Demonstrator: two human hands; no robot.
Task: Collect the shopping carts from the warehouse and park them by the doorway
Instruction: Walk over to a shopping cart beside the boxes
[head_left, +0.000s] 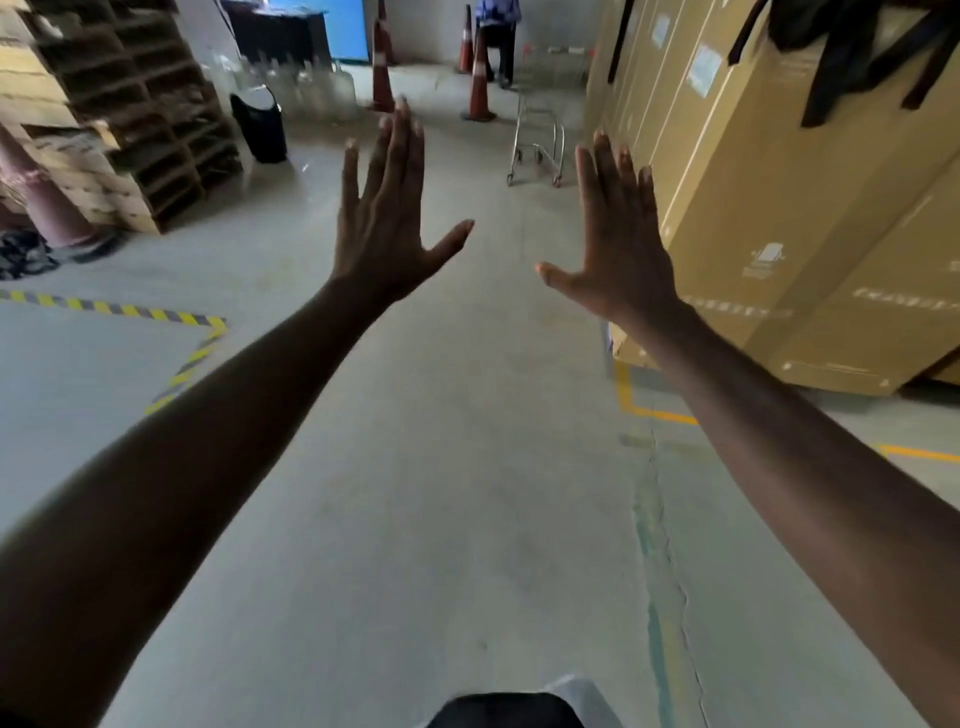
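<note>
left hand (387, 228) splayed, empty | right hand (618, 244) splayed, empty | shopping cart (537, 143) far ahead, beside cardboard boxes (779, 208)

The scene is dim and flat, lit mostly from the far end, where the pale grey concrete floor (467, 364) brightens. Both bare forearms read as dark, underexposed shapes, and the spread left hand (387, 228) and right hand (618, 244) are slightly soft. The stack of brown wooden pallets (140, 119) sits in deep shadow. Wide-angle distortion leans the tall tan cardboard cartons (779, 208) inward. The distant silver wire shopping cart (537, 140) and orange traffic cones (480, 78) are blurred.
</note>
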